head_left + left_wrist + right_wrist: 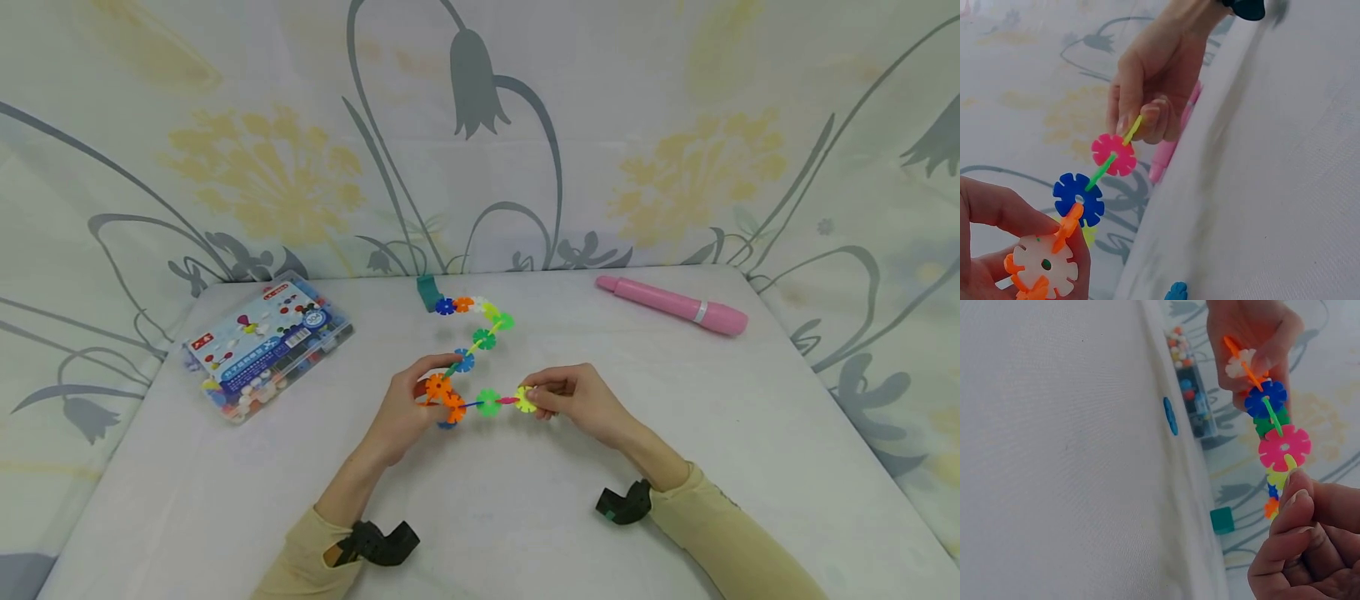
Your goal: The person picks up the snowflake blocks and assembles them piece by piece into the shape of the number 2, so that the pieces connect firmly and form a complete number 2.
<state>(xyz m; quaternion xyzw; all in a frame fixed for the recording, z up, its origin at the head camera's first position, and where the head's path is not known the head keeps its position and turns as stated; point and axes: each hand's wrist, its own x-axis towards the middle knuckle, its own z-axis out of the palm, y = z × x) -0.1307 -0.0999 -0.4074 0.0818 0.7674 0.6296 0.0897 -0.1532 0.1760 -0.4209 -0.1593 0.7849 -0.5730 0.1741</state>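
Note:
A chain of interlocked, notched plastic snowflake discs [486, 338] in many colours winds from the back of the table to both hands. My left hand [401, 412] grips it at several orange discs [438, 387], and a white disc [1045, 265] shows between those fingers in the left wrist view. Thumb and fingertips of my right hand [573, 400] pinch the yellow disc [525, 399] at the chain's near end. Between the hands run a blue disc [1079, 199], a green one [489, 403] and a pink one [1284, 448], slotted together.
On the left lies a clear plastic box [266, 346] with a printed sheet and small coloured pieces. A teal block [429, 293] stands by the chain's far end. A pink pen-shaped tube [671, 305] lies at the back right. One loose blue disc [1170, 416] is near my left hand.

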